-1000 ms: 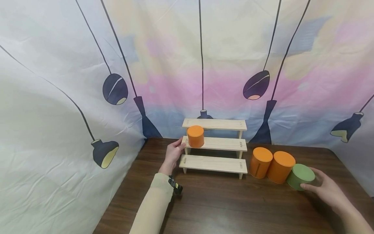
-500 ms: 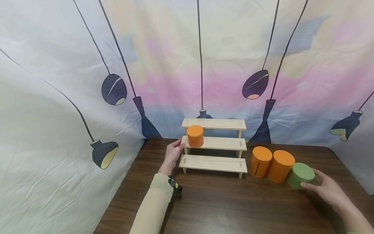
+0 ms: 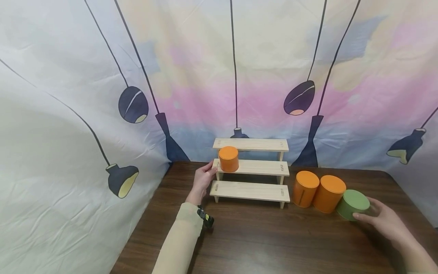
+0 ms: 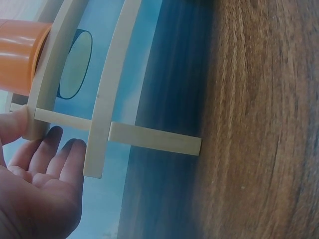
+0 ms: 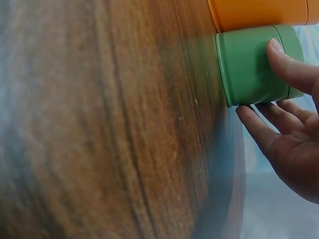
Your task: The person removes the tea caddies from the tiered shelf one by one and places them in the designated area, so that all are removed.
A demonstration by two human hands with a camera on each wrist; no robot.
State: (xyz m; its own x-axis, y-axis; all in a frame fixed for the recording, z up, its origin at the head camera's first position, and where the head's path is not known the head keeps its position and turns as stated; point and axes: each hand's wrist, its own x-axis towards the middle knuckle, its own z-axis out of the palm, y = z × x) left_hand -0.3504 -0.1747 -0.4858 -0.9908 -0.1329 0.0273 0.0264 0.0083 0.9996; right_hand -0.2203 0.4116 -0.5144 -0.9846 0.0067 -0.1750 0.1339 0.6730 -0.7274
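A three-tier wooden display stand (image 3: pixel 251 190) stands near the back of the table. My left hand (image 3: pixel 202 179) pinches the left end of its middle step, thumb on top and fingers beneath, as the left wrist view shows. Close to that thumb, a short orange canister (image 3: pixel 229 160) sits upright on the same step. To the right, my right hand (image 3: pixel 384 220) holds a short green canister (image 3: pixel 352 205), thumb on the near side and fingers round the right side. In the right wrist view the green canister (image 5: pixel 251 67) has its base on the table.
Two taller orange canisters, one nearer the stand (image 3: pixel 305 189) and one beside the green one (image 3: pixel 329 194), stand in a row right of the stand. A cloth backdrop (image 3: pixel 260 95) printed with lamps hangs behind the dark wooden table (image 3: pixel 273 243).
The view has shifted very slightly. Both hands keep their places, the left at the stand and the right at the green canister.
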